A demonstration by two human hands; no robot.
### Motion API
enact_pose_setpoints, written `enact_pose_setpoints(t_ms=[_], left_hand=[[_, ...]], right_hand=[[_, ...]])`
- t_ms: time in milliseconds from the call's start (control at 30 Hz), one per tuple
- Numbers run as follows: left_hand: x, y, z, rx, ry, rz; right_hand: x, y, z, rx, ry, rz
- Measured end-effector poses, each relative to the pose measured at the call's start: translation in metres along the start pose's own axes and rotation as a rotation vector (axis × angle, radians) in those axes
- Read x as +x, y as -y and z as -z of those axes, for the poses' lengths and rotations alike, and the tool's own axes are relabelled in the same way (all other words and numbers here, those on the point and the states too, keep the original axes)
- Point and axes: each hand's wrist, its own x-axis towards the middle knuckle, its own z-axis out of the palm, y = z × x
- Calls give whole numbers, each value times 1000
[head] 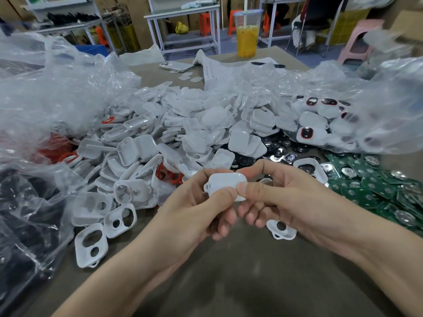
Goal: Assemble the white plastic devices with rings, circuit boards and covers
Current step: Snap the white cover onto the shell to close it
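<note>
Head view, centre of the frame: left hand (194,202) and right hand (281,193) both pinch one white device (225,183) between thumbs and curled fingers, just above the table (229,271). Green circuit boards (377,186) lie right, white covers (142,156) heaped upper left

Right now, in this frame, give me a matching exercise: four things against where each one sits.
Things:
1. smooth white plastic casing
2. green circuit boards
3. clear plastic cup of orange drink
4. white two-hole plastic frame

Places:
a. far end of the grey table
b. pinched between left hand and right hand
c. heaped right of the hands
d. flat on the table, left of the left hand

Pairs: 1-b, 2-c, 3-a, 4-d.
</note>
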Motion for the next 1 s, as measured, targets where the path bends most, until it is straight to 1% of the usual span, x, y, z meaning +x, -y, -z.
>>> enact_pose_setpoints(t_ms=[133, 267, 433, 600, 800, 1000], left_hand=[[-1, 0, 0, 122, -59, -67], [-2, -2, -2, 108, -81, -132], [-3, 0, -4, 217, -110, -249], [-4, -1, -4, 308, -113, -327], [-3, -2, -3, 314, -111, -374], [-2, -2, -3, 206, -84, -368]], right_hand=[[1, -1, 0, -68, -35, 51], [0, 0, -2, -191, -78, 98], [0, 2, -5, -145, -126, 175], [0, 0, -5, -195, -141, 191], [-2, 2, -5, -132, -107, 252], [-2, 3, -8, -109, -107, 253]])
